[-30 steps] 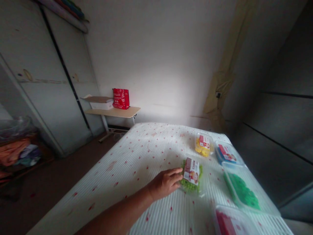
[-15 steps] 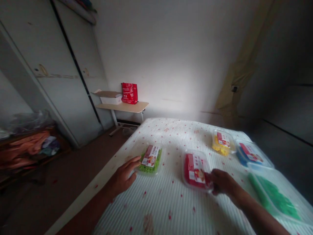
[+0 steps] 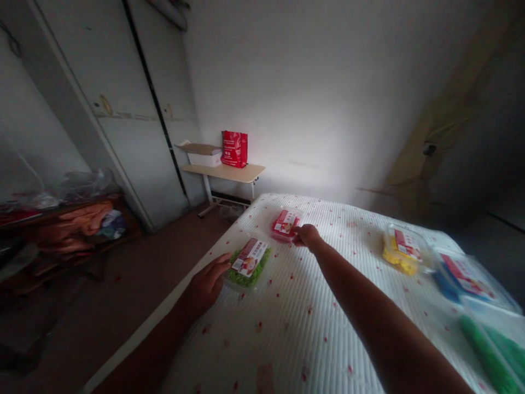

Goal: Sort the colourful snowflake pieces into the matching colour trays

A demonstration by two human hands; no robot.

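My right hand [image 3: 308, 237] grips the right edge of a see-through plastic box with red contents [image 3: 285, 223], which has a printed label on its lid. That box is at the far left part of the striped, red-dotted bed cover [image 3: 303, 323]. Nearer to me lies a similar box with bright green contents [image 3: 248, 264]. My left hand [image 3: 209, 282] rests at its left side, fingers stretched out against the edge, not wrapped round it.
On the right of the bed stand a box with yellow contents [image 3: 404, 249], one with blue contents [image 3: 467, 278] and a larger one with green contents [image 3: 498, 345]. A small table [image 3: 233, 173] behind holds a red bag [image 3: 235, 149] and a white carton [image 3: 205, 158].
My right hand has moved the red box away from me and to the left, to behind the green one. My left hand stays at the green box. The view has turned slightly left.
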